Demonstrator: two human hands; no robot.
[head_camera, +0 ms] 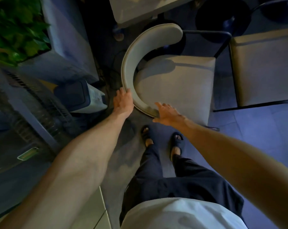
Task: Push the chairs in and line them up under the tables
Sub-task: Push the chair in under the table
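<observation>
You're squaring up the chair [176,83]: your left grip [124,100] curls round its back and your right grip [166,114] is spread at the back's end. Next, probably turn it and push toward the table [131,12].

Both bare arms reach forward and down. The left hand [123,100] curls its fingers round the chair back [131,63]; the right hand [168,114] is spread, fingers straight.

A pale shirt [181,214], loose dark trousers [164,179], dark open-toed sandals [177,142], and bare forearms [83,162].
</observation>
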